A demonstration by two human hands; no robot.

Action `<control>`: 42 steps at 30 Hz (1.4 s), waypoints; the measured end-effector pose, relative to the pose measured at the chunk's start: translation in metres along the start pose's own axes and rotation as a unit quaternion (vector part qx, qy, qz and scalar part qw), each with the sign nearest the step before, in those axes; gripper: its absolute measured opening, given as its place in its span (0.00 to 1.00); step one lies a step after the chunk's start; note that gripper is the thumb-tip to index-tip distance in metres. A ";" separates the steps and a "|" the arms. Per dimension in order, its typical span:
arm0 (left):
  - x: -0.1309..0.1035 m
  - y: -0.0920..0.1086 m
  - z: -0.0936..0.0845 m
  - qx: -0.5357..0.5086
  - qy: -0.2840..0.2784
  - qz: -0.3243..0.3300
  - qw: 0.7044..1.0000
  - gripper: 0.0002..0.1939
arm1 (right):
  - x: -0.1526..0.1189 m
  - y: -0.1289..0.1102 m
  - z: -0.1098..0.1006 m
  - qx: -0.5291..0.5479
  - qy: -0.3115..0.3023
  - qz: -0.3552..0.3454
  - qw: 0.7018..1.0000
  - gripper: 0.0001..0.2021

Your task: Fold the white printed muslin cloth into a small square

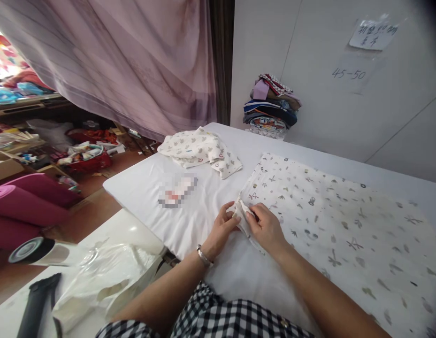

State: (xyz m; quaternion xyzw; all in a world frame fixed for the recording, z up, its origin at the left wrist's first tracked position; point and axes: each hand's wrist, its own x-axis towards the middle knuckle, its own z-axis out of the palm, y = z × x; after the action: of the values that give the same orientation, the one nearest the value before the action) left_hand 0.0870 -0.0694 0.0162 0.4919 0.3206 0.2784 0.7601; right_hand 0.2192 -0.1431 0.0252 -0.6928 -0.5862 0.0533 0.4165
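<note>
A white printed cloth with small plant and bug motifs lies spread over the right of the white-covered table. Both of my hands are at its near left corner, which is lifted a little and bunched. My left hand pinches the edge from the left, thumb against fingers. From the right, my right hand grips the same edge close by, its fingers curled. A second patterned white cloth lies crumpled farther back. Left of my hands is a small pixel-blurred object that I cannot make out.
Folded fabrics are stacked by the wall at the back. A pink curtain hangs behind the table. At lower left are a plastic bag, a tumbler and a black folded item; pink rolls stand beyond.
</note>
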 end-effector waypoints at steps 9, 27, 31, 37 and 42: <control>0.000 -0.002 -0.001 0.065 0.026 0.064 0.995 0.25 | -0.005 -0.014 0.003 -0.063 -0.091 -0.054 0.992 0.10; 0.001 -0.010 -0.001 0.111 0.012 0.115 0.987 0.28 | -0.006 0.004 0.009 0.085 -0.064 0.017 0.994 0.14; 0.002 -0.012 -0.001 0.134 0.027 0.119 0.983 0.26 | -0.007 0.005 0.011 0.083 -0.063 0.009 0.994 0.14; 0.000 -0.009 0.001 0.130 0.049 0.136 0.981 0.22 | -0.008 0.002 0.007 0.068 -0.042 0.025 0.996 0.11; -0.003 -0.006 0.001 0.093 0.014 0.128 0.987 0.24 | -0.009 -0.005 0.004 0.067 -0.047 0.020 0.996 0.11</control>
State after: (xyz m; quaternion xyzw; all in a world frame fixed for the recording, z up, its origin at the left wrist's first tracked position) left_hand 0.0871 -0.0743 0.0114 0.5937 0.2903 0.3494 0.6642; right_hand 0.2103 -0.1494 0.0220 -0.6721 -0.5860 0.1333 0.4327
